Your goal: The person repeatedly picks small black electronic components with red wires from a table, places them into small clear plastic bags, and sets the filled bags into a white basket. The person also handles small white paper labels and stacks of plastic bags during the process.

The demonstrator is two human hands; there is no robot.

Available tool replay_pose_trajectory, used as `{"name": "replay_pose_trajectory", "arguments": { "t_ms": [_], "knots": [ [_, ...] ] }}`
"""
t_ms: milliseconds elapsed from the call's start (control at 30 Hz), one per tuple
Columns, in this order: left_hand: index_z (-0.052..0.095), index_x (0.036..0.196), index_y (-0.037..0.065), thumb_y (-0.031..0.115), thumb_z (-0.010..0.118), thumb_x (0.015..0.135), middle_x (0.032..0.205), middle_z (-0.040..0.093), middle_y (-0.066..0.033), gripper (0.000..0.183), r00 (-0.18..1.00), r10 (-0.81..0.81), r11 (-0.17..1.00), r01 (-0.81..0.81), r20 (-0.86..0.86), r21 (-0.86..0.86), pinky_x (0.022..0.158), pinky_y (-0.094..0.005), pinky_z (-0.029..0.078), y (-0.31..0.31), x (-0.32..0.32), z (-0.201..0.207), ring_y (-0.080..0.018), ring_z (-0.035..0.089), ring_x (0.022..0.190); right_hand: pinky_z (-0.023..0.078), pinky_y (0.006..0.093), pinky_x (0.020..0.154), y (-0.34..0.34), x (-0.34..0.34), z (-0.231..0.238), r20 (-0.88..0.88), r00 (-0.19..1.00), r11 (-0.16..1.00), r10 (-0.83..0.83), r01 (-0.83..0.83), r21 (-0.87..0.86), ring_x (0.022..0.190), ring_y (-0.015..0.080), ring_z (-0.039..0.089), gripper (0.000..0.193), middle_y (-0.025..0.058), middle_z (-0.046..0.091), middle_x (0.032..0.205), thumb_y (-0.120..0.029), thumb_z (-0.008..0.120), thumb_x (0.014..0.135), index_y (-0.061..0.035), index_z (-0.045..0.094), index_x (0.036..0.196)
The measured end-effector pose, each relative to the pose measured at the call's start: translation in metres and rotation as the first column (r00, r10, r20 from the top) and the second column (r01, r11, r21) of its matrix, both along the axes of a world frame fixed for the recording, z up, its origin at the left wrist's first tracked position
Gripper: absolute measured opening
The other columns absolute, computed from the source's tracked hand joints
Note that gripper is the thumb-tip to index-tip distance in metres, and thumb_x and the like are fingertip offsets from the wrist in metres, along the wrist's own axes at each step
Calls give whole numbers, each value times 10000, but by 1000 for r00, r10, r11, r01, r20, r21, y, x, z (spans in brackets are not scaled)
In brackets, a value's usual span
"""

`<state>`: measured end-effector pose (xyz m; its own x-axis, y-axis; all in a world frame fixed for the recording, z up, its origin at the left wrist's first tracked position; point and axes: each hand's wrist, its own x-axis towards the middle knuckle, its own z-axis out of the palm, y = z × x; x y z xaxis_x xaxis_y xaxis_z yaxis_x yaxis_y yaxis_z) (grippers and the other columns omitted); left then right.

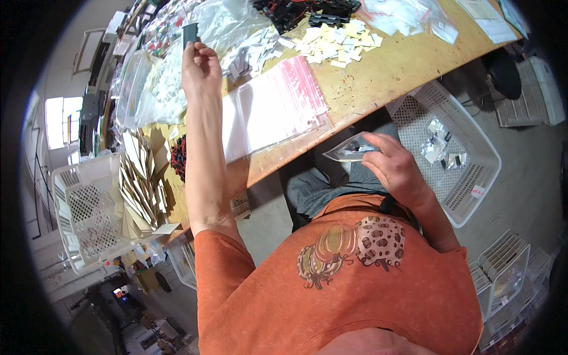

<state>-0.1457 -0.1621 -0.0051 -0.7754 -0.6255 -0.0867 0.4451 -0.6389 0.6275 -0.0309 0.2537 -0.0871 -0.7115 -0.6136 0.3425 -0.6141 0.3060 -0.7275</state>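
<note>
By the left hand point(203, 70), a small dark grey-green plastic piece point(190, 35) is pinched between thumb and fingers and held up above the far left part of the counter point(408, 74). By the right hand point(393, 163), the edge of a clear plastic bag point(340, 155) is pinched between thumb and fingers; the bag is held over the lap, just off the counter's near edge, and something dark is seen inside it, too small to be identified. The two hands are held well apart.

On the counter, between the hands, a stack of clear resealable bags point(266, 112) with pink-red strips is laid flat, partly covered by the left forearm. Beyond it, small yellow and white pads point(337, 42) are heaped, with black plastic holders point(329, 21) and red wires behind them. To the left of the stack, a large clear bag of white pieces point(163, 89) is seen, and nearer the body a bundle of black and red wires point(178, 157) is placed beside cardboard pieces point(142, 183). To the right, below counter level, small filled bags point(435, 145) are contained in a white perforated basket point(489, 157).
</note>
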Motion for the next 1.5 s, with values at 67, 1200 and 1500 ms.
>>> {"name": "replay_pose_trajectory", "arguments": {
  "t_ms": [67,1200,1500],
  "knots": [
    [598,1161,-13,33,653,980,863,651,-63,195,992,-36,904,83,119,-418,704,-221,553,49,35,6,-113,638,782,537,423,971,-1,0,-4,-1,1000,1000,6,-6,-18,1172,380,636,142,207,652,1291,8,767,824,18,712,955],
    [673,1274,129,245,683,926,1105,718,-204,366,750,645,-395,490,145,-777,927,-483,550,-73,-50,-62,-402,688,1045,552,458,975,-45,14,10,-69,972,972,225,-219,83,1159,413,643,78,252,646,1270,-9,681,808,17,641,870],
    [621,1380,102,229,713,974,1167,744,-137,435,796,397,-151,548,457,-823,912,-392,613,-89,17,-23,-265,736,1044,557,447,941,-34,3,-3,-9,984,975,177,-174,135,1147,401,646,106,222,647,1307,-29,740,834,7,692,921]
  ]
}}
